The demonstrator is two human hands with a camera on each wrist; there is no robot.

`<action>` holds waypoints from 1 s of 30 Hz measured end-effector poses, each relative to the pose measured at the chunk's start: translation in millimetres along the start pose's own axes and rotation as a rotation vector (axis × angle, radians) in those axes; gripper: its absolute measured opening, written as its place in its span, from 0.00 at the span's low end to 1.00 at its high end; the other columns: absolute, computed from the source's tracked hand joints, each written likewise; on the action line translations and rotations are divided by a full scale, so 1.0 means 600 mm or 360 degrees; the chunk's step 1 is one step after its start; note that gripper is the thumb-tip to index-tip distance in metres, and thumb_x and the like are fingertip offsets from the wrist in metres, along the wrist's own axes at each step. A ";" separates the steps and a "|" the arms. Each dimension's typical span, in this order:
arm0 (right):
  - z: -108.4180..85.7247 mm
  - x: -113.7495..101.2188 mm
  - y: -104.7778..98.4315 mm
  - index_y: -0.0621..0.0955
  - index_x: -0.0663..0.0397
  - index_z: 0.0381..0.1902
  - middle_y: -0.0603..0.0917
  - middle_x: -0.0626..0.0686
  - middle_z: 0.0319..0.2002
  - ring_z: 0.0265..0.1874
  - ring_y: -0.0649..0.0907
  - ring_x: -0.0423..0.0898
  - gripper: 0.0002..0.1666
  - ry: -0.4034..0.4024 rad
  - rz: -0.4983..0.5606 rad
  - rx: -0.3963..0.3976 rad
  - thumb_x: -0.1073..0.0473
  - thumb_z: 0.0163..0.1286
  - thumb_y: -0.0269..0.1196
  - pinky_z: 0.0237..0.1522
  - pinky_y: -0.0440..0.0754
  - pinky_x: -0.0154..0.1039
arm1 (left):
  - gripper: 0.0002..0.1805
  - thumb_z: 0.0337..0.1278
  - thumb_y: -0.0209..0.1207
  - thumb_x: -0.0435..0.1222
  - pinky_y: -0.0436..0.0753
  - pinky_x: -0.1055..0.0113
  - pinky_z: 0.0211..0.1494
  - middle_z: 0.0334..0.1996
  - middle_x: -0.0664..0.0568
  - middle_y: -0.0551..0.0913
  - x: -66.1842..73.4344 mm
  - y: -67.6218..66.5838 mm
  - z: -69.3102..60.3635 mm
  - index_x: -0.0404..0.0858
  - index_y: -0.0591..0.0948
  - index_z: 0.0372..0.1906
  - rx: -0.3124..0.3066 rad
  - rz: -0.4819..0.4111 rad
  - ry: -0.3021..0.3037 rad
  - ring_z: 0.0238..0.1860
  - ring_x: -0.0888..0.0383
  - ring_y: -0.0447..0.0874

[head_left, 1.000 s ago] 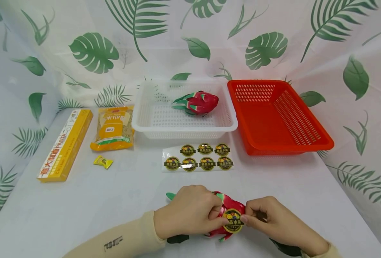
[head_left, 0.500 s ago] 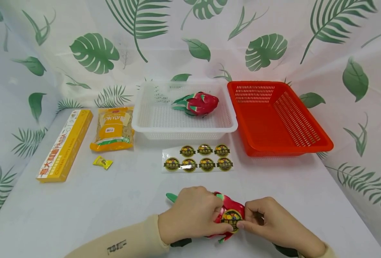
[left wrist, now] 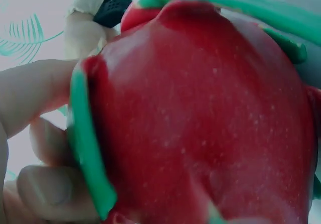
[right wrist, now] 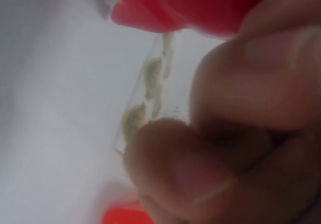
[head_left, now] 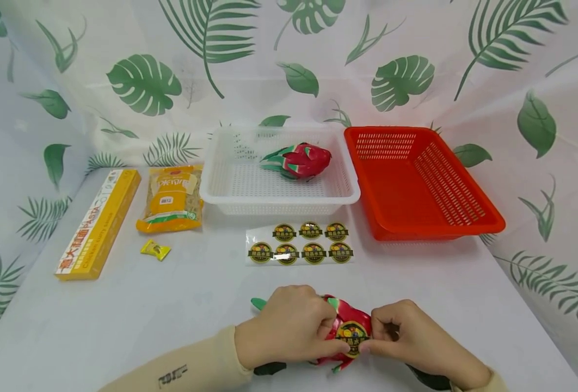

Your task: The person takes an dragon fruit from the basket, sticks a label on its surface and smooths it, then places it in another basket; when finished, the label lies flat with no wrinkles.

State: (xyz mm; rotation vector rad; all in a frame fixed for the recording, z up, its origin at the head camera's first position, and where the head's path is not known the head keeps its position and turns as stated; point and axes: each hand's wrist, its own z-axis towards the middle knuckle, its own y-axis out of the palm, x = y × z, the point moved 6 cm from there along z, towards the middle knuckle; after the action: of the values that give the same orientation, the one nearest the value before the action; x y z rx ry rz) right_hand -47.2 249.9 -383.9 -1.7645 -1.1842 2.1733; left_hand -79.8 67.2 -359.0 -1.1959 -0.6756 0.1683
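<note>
On the table at the front, my left hand [head_left: 291,329] grips a red toy dragon fruit [head_left: 352,311] with green-tipped scales, its fingers round the fruit's side. In the left wrist view the red skin of the dragon fruit [left wrist: 200,103] fills most of the picture. A round black-and-gold fruit sticker [head_left: 351,333] lies against the fruit, with my left thumb at its left edge. My right hand [head_left: 411,340] pinches the sticker's right edge between thumb and curled fingers, close to the fruit's end. How much of the sticker adheres is hard to tell.
Behind the hands lies a sheet of several stickers [head_left: 300,243]. A white basket [head_left: 279,200] holds another dragon fruit [head_left: 308,161], with a red basket [head_left: 433,231] to its right. At left are a pasta box [head_left: 98,226], a yellow food bag [head_left: 170,198] and a small yellow packet [head_left: 155,249].
The sticker and right thumb have shifted slightly left and down over the fruit, and the sticker lies closer to its surface. The left hand keeps its grip.
</note>
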 end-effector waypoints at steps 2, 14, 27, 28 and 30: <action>0.001 0.004 -0.001 0.75 0.45 0.20 0.67 0.47 0.14 0.19 0.65 0.24 0.20 -0.0036 0.0058 -0.0030 0.54 0.64 0.76 0.16 0.63 0.26 | 0.31 0.56 0.71 0.56 0.55 0.78 0.19 0.09 0.68 0.60 -0.001 0.000 -0.001 0.52 0.65 0.10 -0.0025 -0.0054 0.0032 0.17 0.73 0.59; 0.006 0.009 -0.001 0.73 0.48 0.17 0.66 0.47 0.13 0.18 0.65 0.25 0.23 -0.0009 0.0105 0.0005 0.62 0.72 0.68 0.15 0.61 0.28 | 0.33 0.69 0.62 0.50 0.49 0.76 0.17 0.08 0.66 0.55 0.000 0.002 0.002 0.51 0.62 0.08 0.0037 -0.0112 0.0054 0.13 0.72 0.52; 0.012 0.003 0.002 0.74 0.52 0.15 0.69 0.48 0.12 0.15 0.68 0.28 0.26 0.0154 0.0105 0.0078 0.59 0.76 0.64 0.13 0.67 0.30 | 0.33 0.69 0.62 0.50 0.49 0.76 0.16 0.07 0.65 0.56 -0.001 -0.001 0.005 0.51 0.63 0.08 0.0042 -0.0063 0.0041 0.12 0.72 0.51; 0.011 0.005 0.002 0.74 0.52 0.15 0.71 0.47 0.12 0.16 0.69 0.29 0.25 0.0151 0.0116 0.0069 0.60 0.76 0.64 0.15 0.69 0.31 | 0.32 0.68 0.63 0.49 0.49 0.76 0.17 0.08 0.66 0.56 -0.002 -0.001 0.005 0.51 0.63 0.08 0.0043 -0.0067 0.0048 0.12 0.72 0.51; 0.009 0.006 0.002 0.75 0.51 0.17 0.74 0.47 0.14 0.17 0.72 0.29 0.23 0.0120 0.0135 0.0052 0.61 0.76 0.63 0.17 0.72 0.31 | 0.31 0.65 0.65 0.48 0.50 0.77 0.18 0.08 0.66 0.56 -0.004 -0.002 0.002 0.51 0.63 0.09 0.0048 -0.0092 0.0068 0.14 0.72 0.52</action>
State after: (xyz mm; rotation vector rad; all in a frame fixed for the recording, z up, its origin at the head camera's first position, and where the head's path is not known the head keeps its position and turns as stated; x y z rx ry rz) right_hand -52.6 248.4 -387.4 -1.8981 -1.0700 2.1369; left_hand -82.7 66.7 -358.6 -1.1470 -0.6673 0.1038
